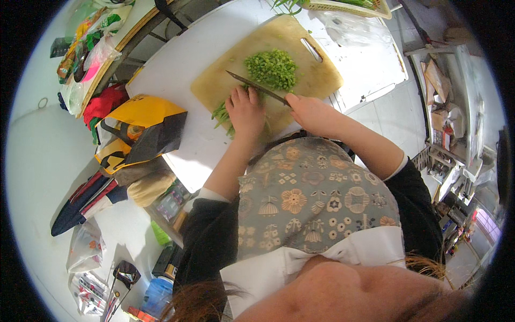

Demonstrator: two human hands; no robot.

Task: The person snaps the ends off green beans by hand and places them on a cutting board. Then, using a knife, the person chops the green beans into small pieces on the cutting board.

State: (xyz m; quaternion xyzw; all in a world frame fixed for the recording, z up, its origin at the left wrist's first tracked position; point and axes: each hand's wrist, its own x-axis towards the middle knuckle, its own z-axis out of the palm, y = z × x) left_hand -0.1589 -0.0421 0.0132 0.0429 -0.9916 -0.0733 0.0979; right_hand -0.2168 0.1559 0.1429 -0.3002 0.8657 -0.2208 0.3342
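On a pale wooden-looking cutting board (217, 76), my left hand (246, 114) presses down on a bunch of green stalks (220, 114), whose loose ends stick out to its left. My right hand (307, 110) grips the handle of a kitchen knife (257, 86). The dark blade points up and left, passing just beyond my left fingertips. Past the blade lies a heap of chopped green pieces (271, 69). A few stray bits are scattered on the board around it. The stalks under my left palm are hidden.
The board rests on a white table (181, 68). At the far edge are a cream plastic basket (350, 9) of green stalks and a clear plastic bag (352, 28). A yellow and black bag (151, 112) stands at the left. Shelves (446, 96) are on the right.
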